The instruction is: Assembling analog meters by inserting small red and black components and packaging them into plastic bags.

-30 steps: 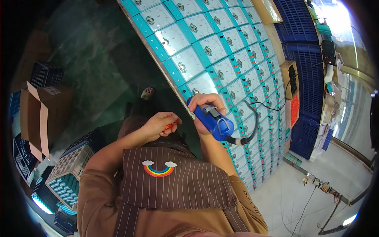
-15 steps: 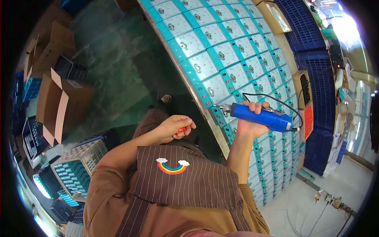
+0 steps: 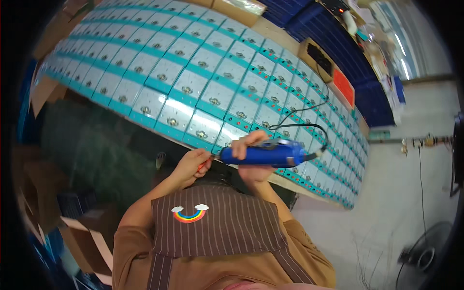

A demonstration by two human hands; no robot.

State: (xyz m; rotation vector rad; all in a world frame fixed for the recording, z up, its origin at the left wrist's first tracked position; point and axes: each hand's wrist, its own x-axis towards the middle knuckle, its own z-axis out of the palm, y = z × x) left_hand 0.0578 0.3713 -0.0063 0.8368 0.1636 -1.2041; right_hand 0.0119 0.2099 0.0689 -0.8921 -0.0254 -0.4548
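Note:
My right hand is wrapped round a blue electric screwdriver, held level with its tip pointing left. A black cord runs from its back end over the panels. The tip reaches the fingers of my left hand, which are curled and pinched together on small red parts. How many they hold is hidden. Both hands are near the front edge of a table covered with rows of teal-edged meter panels, each with a pale face and a round metal piece. Panels toward the right carry red and black terminals.
Behind the panels are a box of black parts, a tray of red parts and dark blue crates. Cardboard boxes stand on the floor at left. At lower right is a dark fan.
My view has turned right, so the panels now stretch across to the left. The screwdriver has moved left, away from the panel terminals, and its tip now meets my left hand's fingers.

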